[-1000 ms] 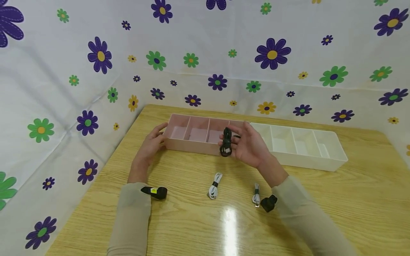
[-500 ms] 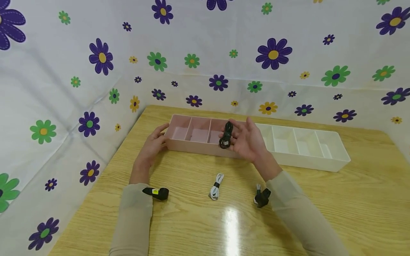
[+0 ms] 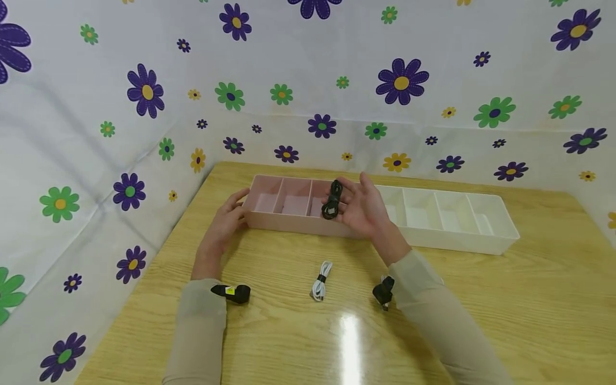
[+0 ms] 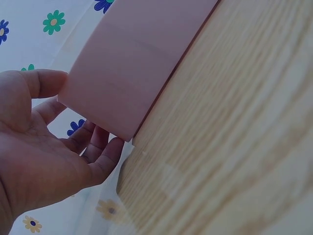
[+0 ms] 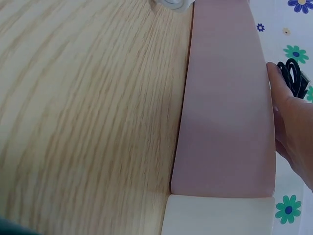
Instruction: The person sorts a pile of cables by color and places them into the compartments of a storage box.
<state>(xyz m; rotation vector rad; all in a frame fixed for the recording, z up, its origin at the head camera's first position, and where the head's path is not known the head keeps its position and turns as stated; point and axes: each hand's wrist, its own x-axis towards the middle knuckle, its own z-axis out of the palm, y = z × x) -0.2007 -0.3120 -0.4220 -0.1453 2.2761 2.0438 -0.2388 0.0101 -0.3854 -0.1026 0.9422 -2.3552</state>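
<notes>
A pink divided box (image 3: pixel 298 223) stands at the back of the table. My left hand (image 3: pixel 225 223) is at its left end, its loosely bent fingers and thumb touching the corner in the left wrist view. Above the right part of the pink box, my right hand (image 3: pixel 362 209) holds a coiled black cable (image 3: pixel 332 199) at its fingers, palm turned inward. A metal plug shows on the bundle. The cable also appears beyond the thumb in the right wrist view. On the table in front lies a coiled white cable (image 3: pixel 321 281) with a black tie.
A white divided box (image 3: pixel 457 243) stands end to end with the pink one. Another white cable (image 3: pixel 385 307) lies mostly hidden behind the black camera (image 3: pixel 383 291) on my right wrist. A flowered cloth (image 3: pixel 308 80) hangs behind and left of the wooden table (image 3: pixel 284 337).
My right hand has moved a little left and away from me with the black cable, over the pink box. Its wrist camera now covers much of one white cable. My left hand stays put.
</notes>
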